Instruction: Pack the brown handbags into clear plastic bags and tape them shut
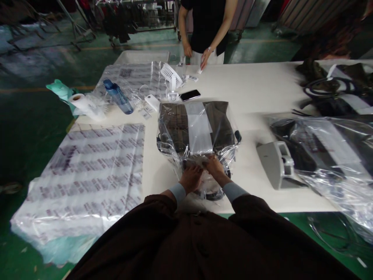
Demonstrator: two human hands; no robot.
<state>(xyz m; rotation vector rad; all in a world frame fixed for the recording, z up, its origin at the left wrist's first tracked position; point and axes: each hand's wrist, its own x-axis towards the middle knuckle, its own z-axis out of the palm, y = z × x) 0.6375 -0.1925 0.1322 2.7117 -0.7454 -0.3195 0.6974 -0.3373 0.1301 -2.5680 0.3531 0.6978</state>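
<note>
A dark folded garment sits inside a clear plastic bag (198, 128) on the white table (250, 93), straight in front of me. My left hand (190, 178) and my right hand (215, 168) meet at the bag's near open end, fingers curled and pressed on the crumpled plastic. A black hanger hook pokes out under my hands. A pale strip runs down the bag's middle.
A stack of printed plastic bags (87, 175) lies at left, a blue bottle (118, 96), paper roll, fan and phone (190, 95) beyond. A grey tape dispenser (276, 163) and more bagged garments (329, 155) are at right. Another person (205, 31) stands across the table.
</note>
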